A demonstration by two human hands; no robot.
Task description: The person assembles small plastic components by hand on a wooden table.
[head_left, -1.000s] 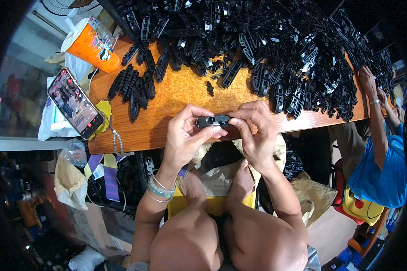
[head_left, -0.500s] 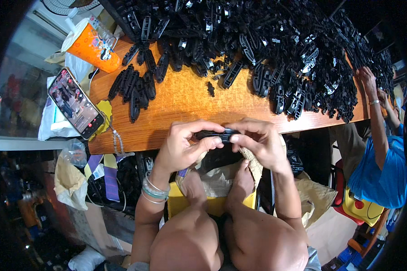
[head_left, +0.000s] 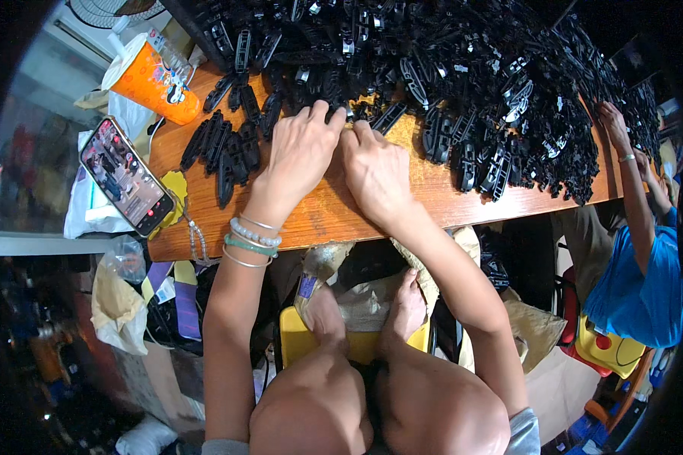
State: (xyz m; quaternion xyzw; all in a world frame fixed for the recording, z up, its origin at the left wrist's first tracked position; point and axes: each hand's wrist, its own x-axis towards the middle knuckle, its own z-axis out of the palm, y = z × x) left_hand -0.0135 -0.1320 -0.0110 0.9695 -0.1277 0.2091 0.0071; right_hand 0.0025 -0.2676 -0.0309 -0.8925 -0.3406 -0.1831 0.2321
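Note:
My left hand reaches to the near edge of a large heap of black plastic pieces. Its fingers curl downward, and their tips are hidden behind the knuckles. Close beside it on the right, my right hand rests low over the table with its fingers bent in. Whatever either hand pinches is out of sight beneath them. A long slotted black plastic piece lies just beyond my right fingers. Left of my left hand, several similar long pieces form a small group on the wooden table.
An orange cup with a lid stands at the far left. A phone leans on a yellow stand in front of it. At right, a co-worker's arm reaches to the heap. Below the table edge is a yellow stool.
Both hands have moved forward from the table's near edge to the heap. The black piece pinched between them before no longer shows.

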